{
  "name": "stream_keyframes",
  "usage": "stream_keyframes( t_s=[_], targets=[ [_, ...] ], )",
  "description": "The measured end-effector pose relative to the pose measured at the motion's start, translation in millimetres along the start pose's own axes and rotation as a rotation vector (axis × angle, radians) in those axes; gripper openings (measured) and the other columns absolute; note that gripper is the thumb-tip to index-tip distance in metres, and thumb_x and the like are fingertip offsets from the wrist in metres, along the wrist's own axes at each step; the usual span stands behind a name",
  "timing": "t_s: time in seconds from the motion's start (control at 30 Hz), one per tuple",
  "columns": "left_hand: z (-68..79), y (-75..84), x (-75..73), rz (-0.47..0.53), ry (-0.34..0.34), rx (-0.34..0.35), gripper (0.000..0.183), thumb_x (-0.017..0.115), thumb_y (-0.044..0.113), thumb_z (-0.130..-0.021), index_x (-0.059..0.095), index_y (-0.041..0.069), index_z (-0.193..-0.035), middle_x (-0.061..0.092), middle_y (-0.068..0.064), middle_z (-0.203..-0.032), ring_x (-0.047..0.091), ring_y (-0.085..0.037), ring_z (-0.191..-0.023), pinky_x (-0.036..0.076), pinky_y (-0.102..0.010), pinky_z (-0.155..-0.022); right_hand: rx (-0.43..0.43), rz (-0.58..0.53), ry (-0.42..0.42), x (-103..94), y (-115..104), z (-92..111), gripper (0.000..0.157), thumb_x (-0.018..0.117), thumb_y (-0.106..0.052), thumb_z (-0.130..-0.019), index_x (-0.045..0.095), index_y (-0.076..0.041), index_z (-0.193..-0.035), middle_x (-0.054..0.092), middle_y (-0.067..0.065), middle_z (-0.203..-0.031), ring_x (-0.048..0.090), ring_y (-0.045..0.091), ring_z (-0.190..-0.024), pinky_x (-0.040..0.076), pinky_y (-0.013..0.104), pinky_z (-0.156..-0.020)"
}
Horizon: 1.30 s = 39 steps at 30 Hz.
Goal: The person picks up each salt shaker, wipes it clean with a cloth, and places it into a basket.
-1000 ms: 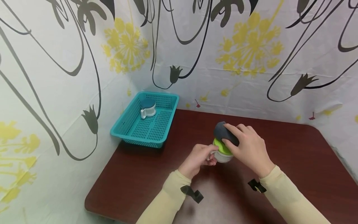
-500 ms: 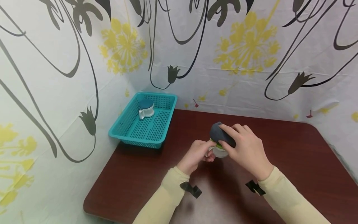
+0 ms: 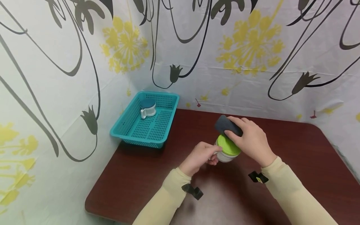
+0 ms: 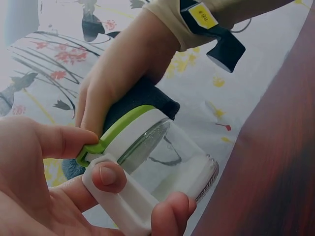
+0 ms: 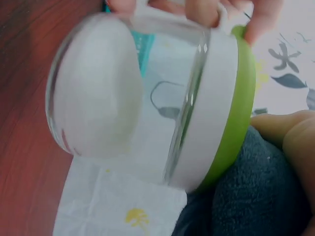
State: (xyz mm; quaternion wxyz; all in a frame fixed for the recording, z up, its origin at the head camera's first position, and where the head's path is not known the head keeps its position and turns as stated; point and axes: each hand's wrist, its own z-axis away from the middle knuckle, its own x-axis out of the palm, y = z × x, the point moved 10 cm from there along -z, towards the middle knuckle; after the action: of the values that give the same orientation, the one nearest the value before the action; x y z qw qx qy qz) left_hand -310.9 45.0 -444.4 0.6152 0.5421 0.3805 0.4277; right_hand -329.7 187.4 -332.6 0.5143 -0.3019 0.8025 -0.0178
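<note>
My left hand (image 3: 198, 157) grips a seasoning jar by its white side handle (image 4: 125, 199). The jar (image 4: 172, 162) has clear glass, a white collar and a green lid (image 3: 228, 145), with white contents inside. It is held up over the table, tilted. In the left wrist view, my thumb sits at the lid's green tab (image 4: 91, 152). My right hand (image 3: 253, 142) holds a dark blue-grey folded cloth (image 3: 228, 125) at the lid's far edge. In the right wrist view the cloth (image 5: 263, 189) lies against the lid.
A turquoise perforated basket (image 3: 137, 141) stands at the table's back left. Inside it is a similar white-handled jar (image 3: 148, 111) with a blue lid. The dark red-brown table (image 3: 135, 187) meets patterned white cloth walls (image 3: 197, 47) at the back and left.
Half a second ago the cloth covered most of the green lid. Now my right hand has shifted it up and right, and the lid's top shows. My left hand keeps its hold on the handle.
</note>
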Motion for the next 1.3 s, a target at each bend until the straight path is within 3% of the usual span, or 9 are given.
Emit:
stream_keyframes(
  t_s=[0.17, 0.33, 0.6, 0.67, 0.77, 0.87, 1.0, 1.17, 1.3],
  targets=[
    [0.5, 0.0, 0.0, 0.021, -0.036, -0.007, 0.048, 0.07, 0.033, -0.091, 0.052, -0.002, -0.063, 0.055, -0.015, -0.065, 0.06, -0.023, -0.064, 0.056, -0.042, -0.072, 0.142, -0.222, -0.144, 11.8, 31, -3, 0.058, 0.063, -0.054, -0.094, 0.053, -0.03, -0.146, 0.06, 0.009, -0.134, 0.062, 0.029, -0.104, 0.051, 0.048, -0.075],
    [-1.6, 1.8, -0.2, 0.049, -0.064, -0.013, 0.048, 0.068, 0.034, -0.092, 0.052, -0.004, -0.067, 0.061, -0.019, -0.071, 0.063, -0.025, -0.067, 0.055, -0.036, -0.068, 0.286, -0.458, -0.263, 25.8, 59, -2, 0.06, 0.057, -0.059, -0.096, 0.045, -0.035, -0.15, 0.052, 0.008, -0.142, 0.058, 0.028, -0.11, 0.05, 0.044, -0.081],
    [-4.2, 4.2, 1.0, 0.086, -0.072, -0.014, 0.049, 0.067, 0.033, -0.092, 0.049, -0.004, -0.066, 0.058, -0.021, -0.072, 0.064, -0.027, -0.069, 0.054, -0.034, -0.067, 0.355, -0.746, -0.304, 41.1, 73, 7, 0.055, 0.05, -0.052, -0.102, 0.041, -0.032, -0.153, 0.048, 0.003, -0.143, 0.061, 0.027, -0.106, 0.052, 0.033, -0.083],
    [-4.8, 3.7, 0.7, 0.099, -0.07, -0.013, 0.049, 0.067, 0.032, -0.092, 0.047, -0.003, -0.065, 0.056, -0.02, -0.07, 0.065, -0.026, -0.069, 0.054, -0.033, -0.066, 0.381, -0.797, -0.308, 44.9, 75, 11, 0.057, 0.048, -0.053, -0.103, 0.039, -0.031, -0.154, 0.045, 0.003, -0.147, 0.058, 0.027, -0.114, 0.051, 0.036, -0.088],
    [-6.3, 4.3, -1.3, 0.132, -0.058, -0.003, 0.05, 0.067, 0.032, -0.091, 0.044, -0.003, -0.064, 0.054, -0.018, -0.067, 0.066, -0.026, -0.07, 0.055, -0.033, -0.066, 0.421, -0.846, -0.318, 51.2, 78, 15, 0.064, 0.044, -0.056, -0.103, 0.028, -0.029, -0.159, 0.03, 0.004, -0.16, 0.04, 0.028, -0.138, 0.041, 0.045, -0.105],
    [-8.7, 7.2, -6.0, 0.163, -0.03, 0.018, 0.052, 0.067, 0.032, -0.091, 0.044, -0.006, -0.065, 0.052, -0.018, -0.065, 0.066, -0.027, -0.07, 0.057, -0.038, -0.07, 0.437, -0.852, -0.298, 56.8, 79, 18, 0.069, 0.039, -0.058, -0.103, 0.022, -0.026, -0.161, 0.024, 0.006, -0.163, 0.027, 0.028, -0.145, 0.032, 0.05, -0.109],
    [-13.2, 12.1, -14.1, 0.179, 0.02, 0.04, 0.052, 0.066, 0.033, -0.093, 0.045, -0.007, -0.066, 0.05, -0.018, -0.067, 0.065, -0.028, -0.07, 0.056, -0.048, -0.079, 0.447, -0.83, -0.213, 60.8, 76, 24, 0.067, 0.033, -0.058, -0.104, 0.023, -0.022, -0.16, 0.033, 0.011, -0.155, 0.035, 0.027, -0.135, 0.038, 0.04, -0.099],
    [-18.4, 15.3, -21.7, 0.173, 0.09, 0.021, 0.05, 0.064, 0.033, -0.094, 0.047, -0.003, -0.064, 0.052, -0.017, -0.067, 0.065, -0.027, -0.069, 0.057, -0.042, -0.075, 0.483, -0.85, -0.099, 60.9, 63, 31, 0.067, 0.03, -0.055, -0.106, 0.016, -0.017, -0.159, 0.032, 0.013, -0.15, 0.035, 0.025, -0.13, 0.037, 0.036, -0.094],
    [-22.1, 19.4, -25.9, 0.174, 0.135, 0.022, 0.049, 0.063, 0.034, -0.094, 0.048, -0.001, -0.063, 0.051, -0.017, -0.066, 0.064, -0.027, -0.069, 0.057, -0.039, -0.073, 0.458, -0.837, 0.008, 55.9, 48, 34, 0.061, 0.033, -0.049, -0.107, 0.016, -0.017, -0.157, 0.039, 0.013, -0.142, 0.044, 0.024, -0.116, 0.043, 0.032, -0.086]
  ],
)
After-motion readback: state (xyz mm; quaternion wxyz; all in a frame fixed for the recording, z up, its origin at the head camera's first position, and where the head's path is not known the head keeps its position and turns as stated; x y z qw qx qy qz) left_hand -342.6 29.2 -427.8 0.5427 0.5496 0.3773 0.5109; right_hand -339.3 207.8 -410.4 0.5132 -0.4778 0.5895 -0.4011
